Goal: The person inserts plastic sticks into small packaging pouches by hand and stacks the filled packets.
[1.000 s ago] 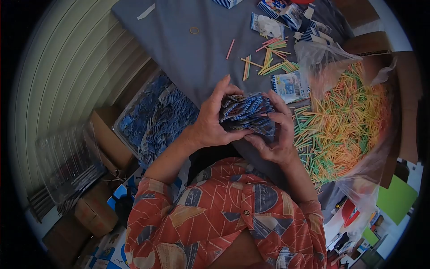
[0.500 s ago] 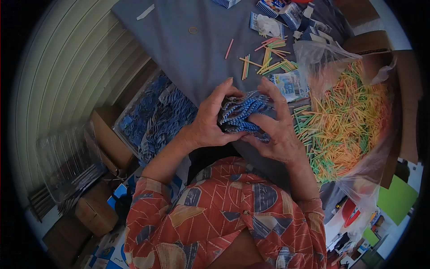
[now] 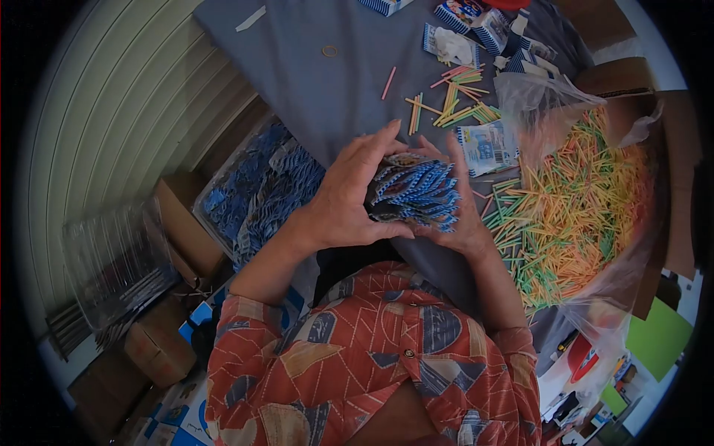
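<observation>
Between my two hands is a thick stack of small packets point(image 3: 413, 189), their blue-and-white striped edges turned up towards me. My left hand point(image 3: 349, 189) is curved around the left side of the stack, thumb along the near edge and fingers on the far side. On the right, my right hand point(image 3: 468, 215) cups the other side, its palm against the packet edges. A single flat packet point(image 3: 487, 147) with a barcode lies on the table just beyond my right hand. Thin coloured sticks point(image 3: 454, 100) in pink, yellow and green are scattered past it.
An open cardboard box point(image 3: 673, 163), lined with clear plastic, holds a heap of coloured sticks at right. A clear tub of blue packets point(image 3: 260, 182) stands at left. Opened cartons point(image 3: 491, 30), a rubber band point(image 3: 329, 51) and a paper strip point(image 3: 251, 18) lie on the grey cloth point(image 3: 297, 82).
My right hand has shifted from fingers pressing over the top of the stack to its right side. More of the striped edges shows now, lined up more evenly.
</observation>
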The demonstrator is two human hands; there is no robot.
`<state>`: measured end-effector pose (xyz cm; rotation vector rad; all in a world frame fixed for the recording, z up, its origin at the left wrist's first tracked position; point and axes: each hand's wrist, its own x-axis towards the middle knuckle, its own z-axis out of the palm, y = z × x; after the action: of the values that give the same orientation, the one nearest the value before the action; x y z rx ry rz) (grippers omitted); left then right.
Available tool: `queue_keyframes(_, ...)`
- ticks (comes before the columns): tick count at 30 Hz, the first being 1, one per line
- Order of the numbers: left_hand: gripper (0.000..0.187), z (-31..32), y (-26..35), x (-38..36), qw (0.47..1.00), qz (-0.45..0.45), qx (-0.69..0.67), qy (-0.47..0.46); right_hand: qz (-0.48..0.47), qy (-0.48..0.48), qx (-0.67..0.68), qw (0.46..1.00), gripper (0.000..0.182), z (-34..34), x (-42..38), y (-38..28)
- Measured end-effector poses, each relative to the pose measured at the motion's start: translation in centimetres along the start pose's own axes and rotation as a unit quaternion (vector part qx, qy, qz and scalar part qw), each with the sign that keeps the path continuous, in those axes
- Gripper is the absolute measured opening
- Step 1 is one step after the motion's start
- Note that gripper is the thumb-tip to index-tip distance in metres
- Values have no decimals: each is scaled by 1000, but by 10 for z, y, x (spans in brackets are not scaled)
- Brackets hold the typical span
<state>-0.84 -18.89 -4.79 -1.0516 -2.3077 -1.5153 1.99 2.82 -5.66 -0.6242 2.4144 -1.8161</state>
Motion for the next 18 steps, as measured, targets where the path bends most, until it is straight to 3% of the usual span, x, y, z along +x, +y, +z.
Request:
queue_keyframes(2,121,8,-2,-5,988,-92,-128,-10,29,-12,8,999,116,2,2,1)
queue_keyframes(4,119,14,-6,-10,981,-102,-162,-5,-7,-5,-20,1000,91,2,2,4)
queue_keyframes(7,117,16,-4,-9,975,-78,-207,-5,-35,17,9,999,77,4,1,-6)
queue_keyframes(9,117,11,-4,-6,976,-52,-213,-4,-67,31,9,997,74,5,-4,-2)
queue_keyframes(11,118,6,-8,-1,993,68,-90,-34,-77,14,-64,995,73,-3,-2,6)
queue_keyframes(12,118,11,-12,-5,993,69,-92,-35,-76,15,-66,995,73,-2,-5,5)
queue_keyframes(14,119,25,-27,-8,987,-45,-140,-63,73,38,7,997,75,-1,-7,6)
queue_keyframes(15,119,23,-25,-2,987,-41,-141,-63,14,14,-136,991,74,-4,-4,0)
queue_keyframes(18,120,1,3,13,990,-44,-128,-41,30,50,-67,996,75,0,-5,3)
